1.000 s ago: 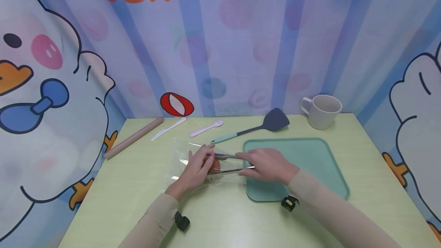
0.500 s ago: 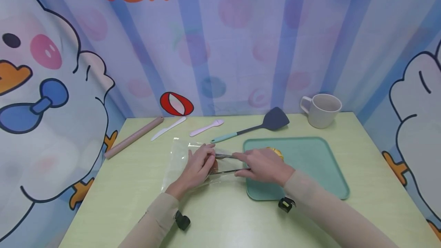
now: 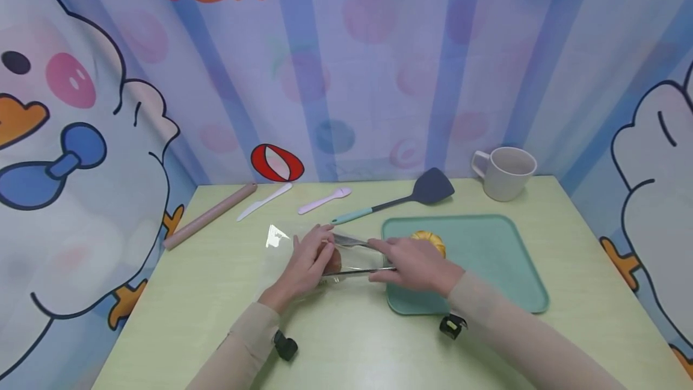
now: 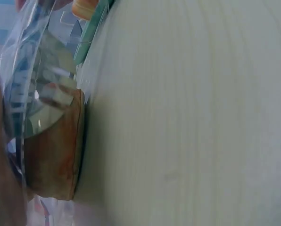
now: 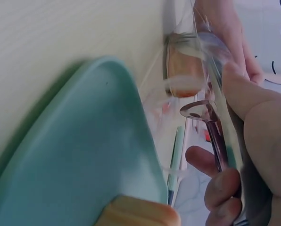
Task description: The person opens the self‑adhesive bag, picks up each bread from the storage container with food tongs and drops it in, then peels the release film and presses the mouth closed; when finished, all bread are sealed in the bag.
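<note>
My right hand [image 3: 414,263] grips a pair of metal tongs [image 3: 360,271], whose two arms stand apart and point left into a clear plastic bag [image 3: 278,257]. Inside the bag lies a brown piece of bread [image 4: 55,160], partly covered by my left hand [image 3: 307,262] in the head view. That hand holds the bag from above, fingers bent over it. In the left wrist view a scalloped tong end overlaps the bread. The right wrist view shows my thumb on one tong arm and fingers behind the other. A yellow, ridged pastry [image 3: 430,242] sits on the tray behind my right hand.
The green tray [image 3: 487,257] lies under my right forearm. Along the back stand or lie a mug [image 3: 506,176], a spatula [image 3: 430,188], a pink spoon [image 3: 325,200], a white knife [image 3: 264,202] and a rolling pin [image 3: 211,216]. A curtain backs the table.
The tongs have spread wider and sit slightly further left around the bread. My right hand has shifted a little, so the yellow pastry now shows behind it. The left hand stays nearly in place.
</note>
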The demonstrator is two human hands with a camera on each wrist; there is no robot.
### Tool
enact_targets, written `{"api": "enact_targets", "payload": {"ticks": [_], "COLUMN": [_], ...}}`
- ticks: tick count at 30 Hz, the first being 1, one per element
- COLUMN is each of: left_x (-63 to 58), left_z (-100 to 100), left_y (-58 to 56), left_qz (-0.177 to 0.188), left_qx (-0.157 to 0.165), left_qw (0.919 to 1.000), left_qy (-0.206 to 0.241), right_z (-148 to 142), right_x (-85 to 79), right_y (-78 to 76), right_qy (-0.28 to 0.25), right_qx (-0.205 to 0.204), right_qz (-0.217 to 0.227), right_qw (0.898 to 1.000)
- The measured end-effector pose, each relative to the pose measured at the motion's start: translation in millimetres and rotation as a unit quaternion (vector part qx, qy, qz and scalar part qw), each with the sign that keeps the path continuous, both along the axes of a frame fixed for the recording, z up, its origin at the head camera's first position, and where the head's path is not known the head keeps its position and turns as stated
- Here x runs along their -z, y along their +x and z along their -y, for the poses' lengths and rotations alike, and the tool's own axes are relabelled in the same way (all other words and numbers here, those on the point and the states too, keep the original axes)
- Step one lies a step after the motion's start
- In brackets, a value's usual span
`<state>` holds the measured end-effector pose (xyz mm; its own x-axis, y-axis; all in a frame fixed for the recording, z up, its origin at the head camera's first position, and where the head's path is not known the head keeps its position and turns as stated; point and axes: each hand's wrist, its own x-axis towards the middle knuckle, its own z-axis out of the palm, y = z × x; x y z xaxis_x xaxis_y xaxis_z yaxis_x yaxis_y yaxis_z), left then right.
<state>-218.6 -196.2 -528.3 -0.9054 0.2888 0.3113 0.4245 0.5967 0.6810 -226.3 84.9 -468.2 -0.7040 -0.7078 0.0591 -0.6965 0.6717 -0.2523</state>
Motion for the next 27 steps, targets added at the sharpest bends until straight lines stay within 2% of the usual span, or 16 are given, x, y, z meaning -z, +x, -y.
{"api": "enact_targets", "payload": {"ticks": [3, 9, 15, 27], "left_x": [0.2, -1.5, 2.8, 5.7], "left_z": [3, 7, 11, 13], "left_y": [-0.9, -1.1, -2.6, -2.1], "left_qz": [0.009, 0.022, 0.025, 0.039], "left_qx": [0.003, 0.0, -0.009, -0.009], "left_qw": [0.9999, 0.9994, 0.9992, 0.998], "left_qy": [0.012, 0.026, 0.03, 0.048], "right_z": [-8, -27, -48, -101], "right_x": [-3.4, -10.5, -14.4, -16.7], "right_y": [0.2, -0.1, 0.2, 7.6], "right_qy": [-0.01, -0.017, -0.024, -0.051], "right_qx": [0.004, 0.006, 0.01, 0.051], "right_qz": [0.013, -0.003, -0.003, -0.002], "right_qw": [1.0, 1.0, 1.0, 0.997]}}
